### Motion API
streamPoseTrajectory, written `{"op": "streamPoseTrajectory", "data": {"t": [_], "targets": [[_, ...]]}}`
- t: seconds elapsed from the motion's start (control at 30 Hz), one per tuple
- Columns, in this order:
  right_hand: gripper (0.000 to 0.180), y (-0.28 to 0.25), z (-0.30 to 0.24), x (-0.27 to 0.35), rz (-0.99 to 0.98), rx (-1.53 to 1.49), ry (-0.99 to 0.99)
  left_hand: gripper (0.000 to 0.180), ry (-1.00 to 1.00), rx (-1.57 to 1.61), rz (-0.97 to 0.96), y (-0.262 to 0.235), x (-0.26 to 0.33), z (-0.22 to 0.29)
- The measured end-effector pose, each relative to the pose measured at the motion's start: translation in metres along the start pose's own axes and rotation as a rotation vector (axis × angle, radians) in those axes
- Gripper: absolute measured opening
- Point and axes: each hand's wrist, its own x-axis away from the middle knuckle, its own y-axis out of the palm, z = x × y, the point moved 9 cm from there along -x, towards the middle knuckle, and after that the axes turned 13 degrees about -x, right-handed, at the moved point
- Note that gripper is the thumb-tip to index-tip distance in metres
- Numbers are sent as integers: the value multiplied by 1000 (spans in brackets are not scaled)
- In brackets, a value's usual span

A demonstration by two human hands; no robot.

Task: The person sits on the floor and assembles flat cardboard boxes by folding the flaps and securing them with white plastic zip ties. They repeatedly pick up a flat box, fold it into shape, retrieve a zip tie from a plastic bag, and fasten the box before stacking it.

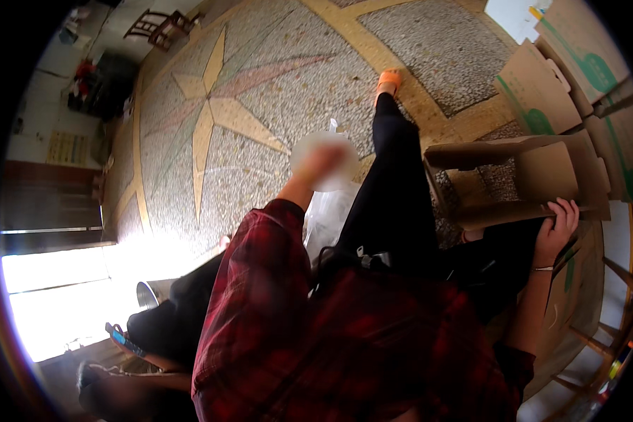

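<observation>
My left hand [323, 162] reaches out over the pebbled floor, and a round blur hides its fingers. Right below it hangs or lies a clear plastic bag [326, 214]; whether the hand holds it I cannot make out. At the right stands a cardboard box [439, 186] with its top open and its inside showing. The fingers of my right hand [558, 228] are hooked over the near edge of this box, beside my dark trouser leg.
Several cardboard boxes [538, 88] with green print stand at the far right. My leg in black trousers, with an orange sandal [391, 79], stretches across the floor. A wooden chair [615, 330] is at the right. A person in dark clothes [165, 327] is at the lower left beside a metal bucket [148, 294].
</observation>
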Motion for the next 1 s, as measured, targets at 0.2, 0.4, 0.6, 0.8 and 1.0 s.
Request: {"op": "streamPoseTrajectory", "data": {"t": [0.2,0.4,0.6,0.8,1.0], "targets": [[30,18,2,-6,-40,-9,-3,16,338,-949,-171,-50,25,-84],[30,23,-1,-6,-46,-5,-2,16,75,-886,-150,-85,32,-158],[31,6,8,2,-53,42,1,16,-36,-1101,-77,-39,1,-121],[29,-10,-1,-11,6,-44,50,22,240,-635,110,73,-5,67],[23,-22,8,-10,92,-225,94,16,420,-616,-543,316,67,203]]}}
